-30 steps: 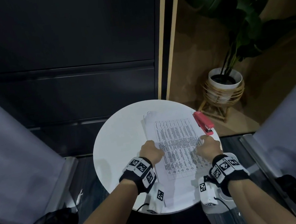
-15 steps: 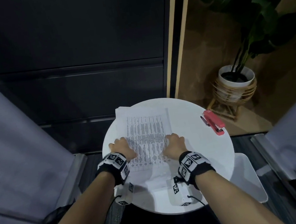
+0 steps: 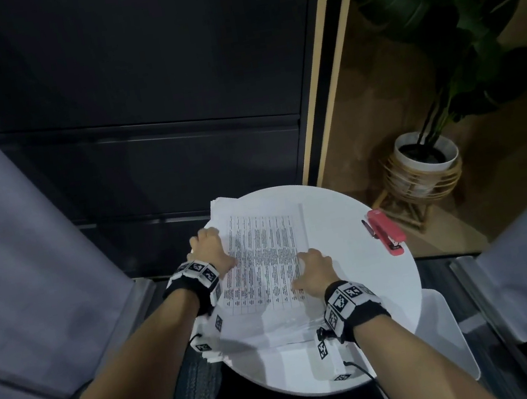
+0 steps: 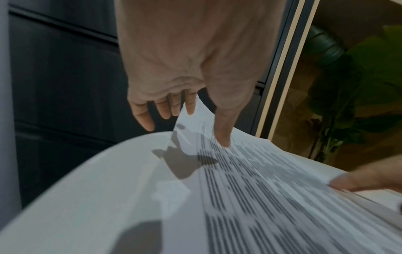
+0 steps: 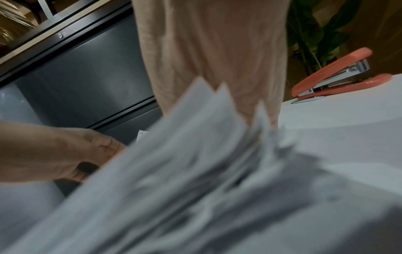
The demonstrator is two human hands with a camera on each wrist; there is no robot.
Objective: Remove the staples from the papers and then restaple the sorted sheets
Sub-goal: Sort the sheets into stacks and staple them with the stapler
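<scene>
- The loose stack of white printed paper sheets lies on the left half of the round white table, its far corner overhanging the rim.
- The left hand pinches the stack's left edge, thumb on top.
- The right hand grips the right edge, fingers curled.
- The coral-red metal-jawed stapler rests at the right rim, well apart.
- A potted plant in a rattan stand stands beyond.

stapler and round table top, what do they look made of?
Stapler: coral-pink shell, smooth, probably plastic or painted metal; the inner magazine is bright, shiny metal in the right wrist view.
Table: plain white, smooth matte top with a soft sheen; likely laminate or painted board, but the core cannot be seen.
</scene>
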